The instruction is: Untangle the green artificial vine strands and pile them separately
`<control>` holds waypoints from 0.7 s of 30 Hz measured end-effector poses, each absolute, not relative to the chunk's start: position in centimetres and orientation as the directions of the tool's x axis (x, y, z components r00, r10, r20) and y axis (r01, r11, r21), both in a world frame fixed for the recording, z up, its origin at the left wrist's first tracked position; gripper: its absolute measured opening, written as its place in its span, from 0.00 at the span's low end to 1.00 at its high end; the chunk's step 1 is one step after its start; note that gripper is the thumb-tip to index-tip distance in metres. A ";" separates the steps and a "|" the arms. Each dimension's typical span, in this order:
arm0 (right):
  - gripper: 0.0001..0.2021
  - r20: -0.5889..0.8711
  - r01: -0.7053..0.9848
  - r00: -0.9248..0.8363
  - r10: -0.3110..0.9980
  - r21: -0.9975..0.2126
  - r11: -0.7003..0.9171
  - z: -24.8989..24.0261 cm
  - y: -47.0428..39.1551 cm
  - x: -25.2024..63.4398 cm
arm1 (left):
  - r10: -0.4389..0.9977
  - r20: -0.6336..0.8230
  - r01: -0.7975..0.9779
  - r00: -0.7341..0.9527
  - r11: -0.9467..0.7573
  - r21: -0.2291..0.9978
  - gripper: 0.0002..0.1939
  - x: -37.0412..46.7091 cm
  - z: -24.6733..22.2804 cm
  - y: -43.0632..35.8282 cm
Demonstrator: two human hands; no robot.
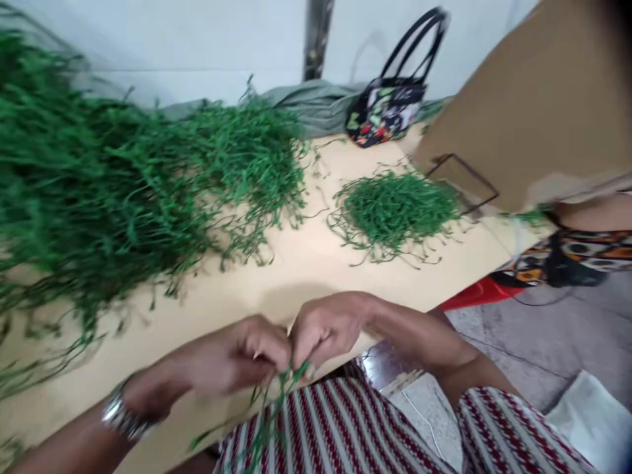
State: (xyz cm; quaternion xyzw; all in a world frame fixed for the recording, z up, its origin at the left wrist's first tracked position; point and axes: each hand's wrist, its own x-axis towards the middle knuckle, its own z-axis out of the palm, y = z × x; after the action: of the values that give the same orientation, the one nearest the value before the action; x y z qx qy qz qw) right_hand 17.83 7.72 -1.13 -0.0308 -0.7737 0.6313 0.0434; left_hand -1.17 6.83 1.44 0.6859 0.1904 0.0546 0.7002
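Two bare hands, left [237, 355] and right [328, 329], meet at the fingertips, both closed in a pinch on thin green stringy strands [269, 421] hanging over the lap, below the pale yellow surface's near edge [197, 322]; best, surely, a light grip, ends parted, no tugging.

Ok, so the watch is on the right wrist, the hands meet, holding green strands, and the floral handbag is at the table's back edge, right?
Not quite: the head view shows the watch on the left wrist, not the right. The rest holds: the left hand and right hand meet, holding green strands, and the floral handbag is at the table's back edge.
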 end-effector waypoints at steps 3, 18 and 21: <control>0.11 0.047 -0.005 -0.961 0.273 -0.988 0.154 -1.9 8.1 18.4 | 0.408 -0.321 0.204 0.855 0.305 0.930 0.09 -1.1 0.9 7.8; 0.09 0.146 0.198 -0.846 0.513 -0.808 0.555 -2.8 6.5 17.5 | 0.617 -0.239 0.430 0.750 -0.180 0.885 0.10 -1.6 -0.2 5.6; 0.14 0.258 0.008 -0.869 0.423 -0.846 0.534 -2.9 6.2 17.3 | 0.516 -0.267 0.370 0.814 -0.107 0.923 0.11 -1.8 0.4 5.1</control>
State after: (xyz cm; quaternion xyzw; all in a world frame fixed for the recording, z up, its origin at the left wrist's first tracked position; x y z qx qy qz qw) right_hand 17.29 6.15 -2.87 -0.1272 -0.8470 0.4659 0.2223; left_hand -1.76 5.06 0.43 0.7416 0.2988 0.0610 0.5975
